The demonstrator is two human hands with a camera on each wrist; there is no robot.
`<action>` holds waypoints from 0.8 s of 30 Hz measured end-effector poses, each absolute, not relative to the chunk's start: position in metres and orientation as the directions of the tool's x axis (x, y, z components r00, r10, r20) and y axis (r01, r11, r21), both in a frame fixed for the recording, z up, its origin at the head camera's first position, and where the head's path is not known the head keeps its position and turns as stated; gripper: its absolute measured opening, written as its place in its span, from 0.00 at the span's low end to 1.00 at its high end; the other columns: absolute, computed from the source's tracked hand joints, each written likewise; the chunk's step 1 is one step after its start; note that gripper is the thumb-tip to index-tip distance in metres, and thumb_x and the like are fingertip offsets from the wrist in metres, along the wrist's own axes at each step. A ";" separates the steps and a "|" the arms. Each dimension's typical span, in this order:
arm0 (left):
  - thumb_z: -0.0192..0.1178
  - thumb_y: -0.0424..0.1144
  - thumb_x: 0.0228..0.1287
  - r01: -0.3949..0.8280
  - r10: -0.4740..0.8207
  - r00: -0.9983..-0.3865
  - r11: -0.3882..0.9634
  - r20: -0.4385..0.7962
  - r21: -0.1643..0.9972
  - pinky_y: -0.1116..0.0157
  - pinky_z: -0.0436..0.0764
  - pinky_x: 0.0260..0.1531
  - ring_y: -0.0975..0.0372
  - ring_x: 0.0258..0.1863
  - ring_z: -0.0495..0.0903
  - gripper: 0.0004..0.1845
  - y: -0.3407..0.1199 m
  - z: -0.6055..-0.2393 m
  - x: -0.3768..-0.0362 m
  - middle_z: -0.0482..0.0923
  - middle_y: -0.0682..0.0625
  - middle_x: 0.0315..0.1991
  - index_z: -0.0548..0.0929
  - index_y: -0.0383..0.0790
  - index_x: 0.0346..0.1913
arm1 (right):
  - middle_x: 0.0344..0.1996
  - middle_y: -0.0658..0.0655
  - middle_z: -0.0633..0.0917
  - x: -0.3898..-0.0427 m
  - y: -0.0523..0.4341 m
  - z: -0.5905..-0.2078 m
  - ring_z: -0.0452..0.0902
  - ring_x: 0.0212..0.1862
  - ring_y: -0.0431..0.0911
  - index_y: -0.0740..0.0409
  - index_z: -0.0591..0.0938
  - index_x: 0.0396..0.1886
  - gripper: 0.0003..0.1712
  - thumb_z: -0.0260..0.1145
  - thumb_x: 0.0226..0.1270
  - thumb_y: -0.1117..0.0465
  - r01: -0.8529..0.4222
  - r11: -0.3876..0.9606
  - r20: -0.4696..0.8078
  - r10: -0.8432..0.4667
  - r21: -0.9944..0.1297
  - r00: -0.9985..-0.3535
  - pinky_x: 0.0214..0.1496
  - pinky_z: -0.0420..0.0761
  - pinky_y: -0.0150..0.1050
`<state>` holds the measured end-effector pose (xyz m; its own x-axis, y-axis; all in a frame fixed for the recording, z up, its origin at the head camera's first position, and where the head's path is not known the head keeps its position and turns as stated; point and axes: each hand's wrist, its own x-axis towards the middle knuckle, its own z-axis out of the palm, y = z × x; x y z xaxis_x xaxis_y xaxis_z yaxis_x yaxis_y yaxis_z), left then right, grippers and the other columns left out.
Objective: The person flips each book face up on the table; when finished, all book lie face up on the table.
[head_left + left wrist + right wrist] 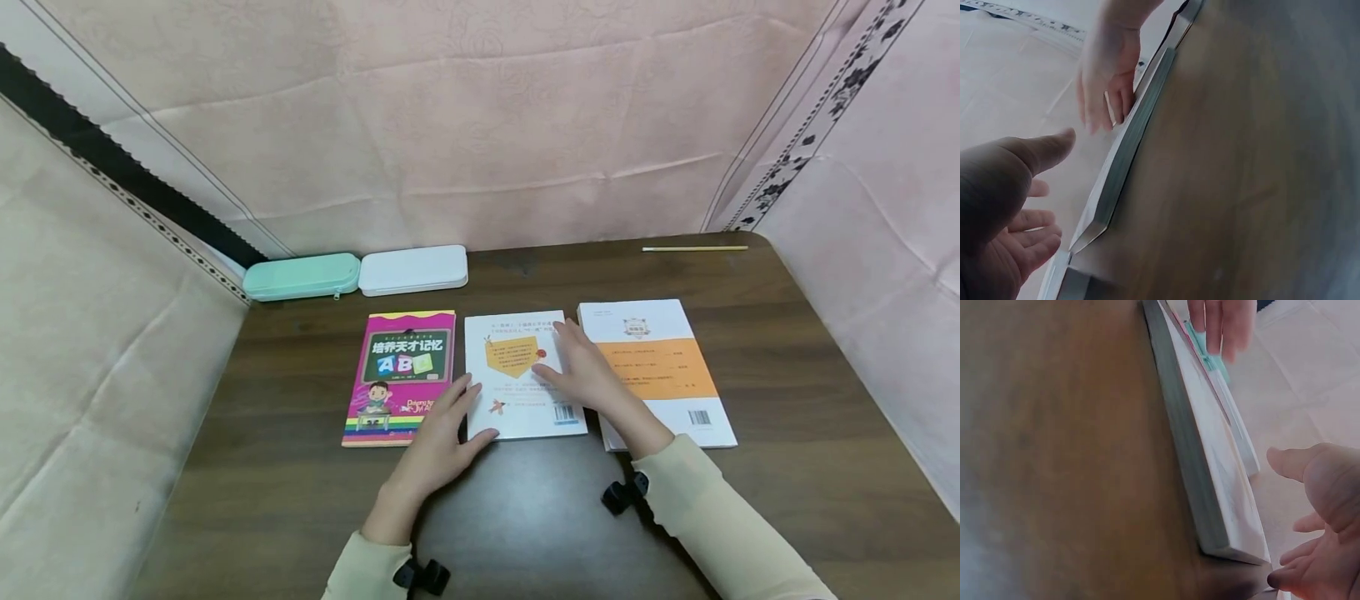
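A white book (517,417) with a yellow pentagon label lies in the middle of a row of three. My left hand (442,437) is at its left edge, fingers extended and thumb toward the lower corner. Over its upper right edge is my right hand (592,371), fingers spread and holding nothing. A pink book (397,400) with a chalkboard picture lies to the left, partly behind the left hand. To the right lies a white book with an orange band (660,367), overlapped by the right wrist. In the left wrist view, the thick page block (1125,150) shows side-on.
Along the back edge of the brown wooden table (277,433) lie a mint green case (303,277) and a white case (414,270), end to end. A thin pencil-like stick (693,248) rests at the back right. Pale cloth (487,125) hangs around the table.
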<state>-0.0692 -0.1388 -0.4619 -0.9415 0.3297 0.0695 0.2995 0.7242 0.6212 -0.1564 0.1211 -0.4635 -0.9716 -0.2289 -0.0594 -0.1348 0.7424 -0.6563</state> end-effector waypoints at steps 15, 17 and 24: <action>0.71 0.42 0.64 0.203 0.323 -0.944 0.734 -0.069 0.648 0.51 0.61 0.73 0.51 0.80 0.45 0.42 -0.123 -0.473 -0.069 0.42 0.40 0.82 0.63 0.33 0.76 | 0.74 0.73 0.62 -0.179 0.137 -0.466 0.56 0.76 0.64 0.73 0.61 0.75 0.35 0.60 0.77 0.60 -0.230 0.736 -0.018 -0.312 -0.637 -0.950 0.75 0.60 0.59; 0.70 0.40 0.65 0.206 0.327 -0.942 0.741 -0.076 0.639 0.52 0.60 0.74 0.51 0.80 0.45 0.40 -0.122 -0.474 -0.069 0.42 0.41 0.82 0.64 0.33 0.76 | 0.72 0.74 0.66 -0.190 0.140 -0.467 0.60 0.74 0.65 0.74 0.64 0.73 0.29 0.54 0.78 0.67 -0.279 0.738 0.016 -0.342 -0.614 -0.939 0.74 0.62 0.58; 0.71 0.39 0.63 0.155 0.265 -0.961 0.750 -0.078 0.643 0.52 0.65 0.71 0.49 0.79 0.50 0.41 -0.119 -0.471 -0.066 0.46 0.38 0.81 0.65 0.32 0.75 | 0.73 0.72 0.65 -0.214 0.145 -0.466 0.59 0.75 0.63 0.72 0.62 0.75 0.29 0.51 0.78 0.70 -0.276 0.748 -0.045 -0.378 -0.604 -0.925 0.74 0.64 0.57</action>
<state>-0.0663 -0.1188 -0.4706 -0.9612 0.2647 -0.0776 0.1545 0.7498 0.6433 -0.2140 0.1454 -0.4659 -0.9248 -0.3777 -0.0454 -0.2756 0.7475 -0.6044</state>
